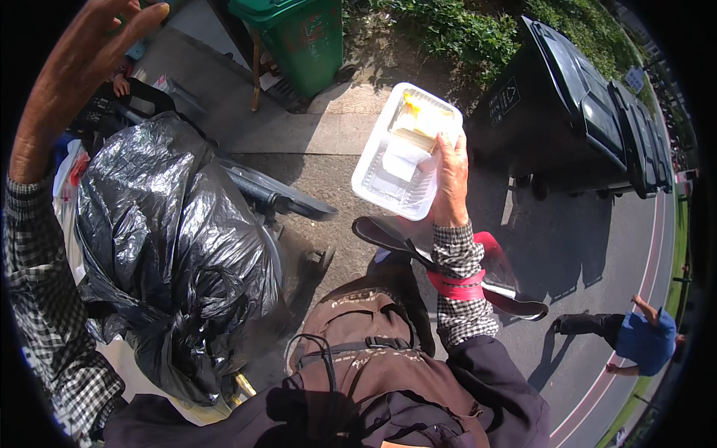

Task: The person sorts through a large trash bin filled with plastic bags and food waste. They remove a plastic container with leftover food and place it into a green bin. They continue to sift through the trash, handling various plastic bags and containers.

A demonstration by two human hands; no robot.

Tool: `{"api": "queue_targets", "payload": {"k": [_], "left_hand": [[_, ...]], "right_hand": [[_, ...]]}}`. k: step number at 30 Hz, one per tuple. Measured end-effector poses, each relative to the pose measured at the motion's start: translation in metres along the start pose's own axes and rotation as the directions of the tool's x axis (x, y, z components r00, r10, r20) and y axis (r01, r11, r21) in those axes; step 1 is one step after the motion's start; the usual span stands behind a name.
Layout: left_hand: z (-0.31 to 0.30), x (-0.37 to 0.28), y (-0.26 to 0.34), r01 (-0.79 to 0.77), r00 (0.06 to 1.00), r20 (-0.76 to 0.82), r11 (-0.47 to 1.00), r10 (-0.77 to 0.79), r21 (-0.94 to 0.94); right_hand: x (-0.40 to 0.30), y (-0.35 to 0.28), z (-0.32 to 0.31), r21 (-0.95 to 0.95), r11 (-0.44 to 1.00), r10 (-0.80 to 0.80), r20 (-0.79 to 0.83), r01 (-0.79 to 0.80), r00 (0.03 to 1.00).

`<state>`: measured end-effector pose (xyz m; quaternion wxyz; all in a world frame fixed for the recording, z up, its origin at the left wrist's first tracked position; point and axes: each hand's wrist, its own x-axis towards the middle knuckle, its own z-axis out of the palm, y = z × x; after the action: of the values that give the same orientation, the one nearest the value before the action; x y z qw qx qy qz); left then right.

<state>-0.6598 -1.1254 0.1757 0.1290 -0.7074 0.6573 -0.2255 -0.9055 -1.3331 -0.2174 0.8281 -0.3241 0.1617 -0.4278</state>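
My right hand (pixel 452 179) grips the edge of a clear plastic food tray (pixel 367 168). Inside the tray lie a pale block of food with yellow on it (pixel 417 120) and a white piece of paper or napkin (pixel 400 159). A red band (pixel 458 285) circles the checked sleeve below that hand. Raised at the upper left, my left hand (pixel 92 56) has its fingers apart and holds nothing that shows. Below it a large black plastic bag (pixel 173 241) rests on a wheeled cart or stroller, whose dark frame (pixel 269 190) partly shows. A brown backpack (pixel 364 336) hangs at my front.
A green wheeled bin (pixel 302 50) stands on the pavement ahead, with a wooden stick (pixel 256 73) beside it. Black wheeled bins (pixel 560 112) line the right by leafy shrubs (pixel 465 33). On the road at the lower right, a person in a blue shirt (pixel 644 341) walks. A small hand (pixel 120 85) shows at upper left.
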Motion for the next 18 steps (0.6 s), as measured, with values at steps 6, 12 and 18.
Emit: {"api": "queue_targets", "payload": {"k": [6, 12, 18], "left_hand": [[0.13, 0.112, 0.108, -0.28, 0.94, 0.142, 0.939, 0.31, -0.198], [0.287, 0.143, 0.167, 0.052, 0.998, -0.007, 0.942, -0.058, -0.333], [0.373, 0.154, 0.126, 0.438, 0.89, 0.001, 0.855, -0.456, -0.278]], "right_hand": [[0.136, 0.057, 0.016, 0.082, 0.996, 0.017, 0.045, -0.021, 0.999], [0.22, 0.113, 0.046, -0.028, 0.999, 0.027, -0.039, -0.028, 0.999], [0.303, 0.153, 0.098, 0.027, 0.999, 0.037, 0.047, -0.038, 0.998]]}}
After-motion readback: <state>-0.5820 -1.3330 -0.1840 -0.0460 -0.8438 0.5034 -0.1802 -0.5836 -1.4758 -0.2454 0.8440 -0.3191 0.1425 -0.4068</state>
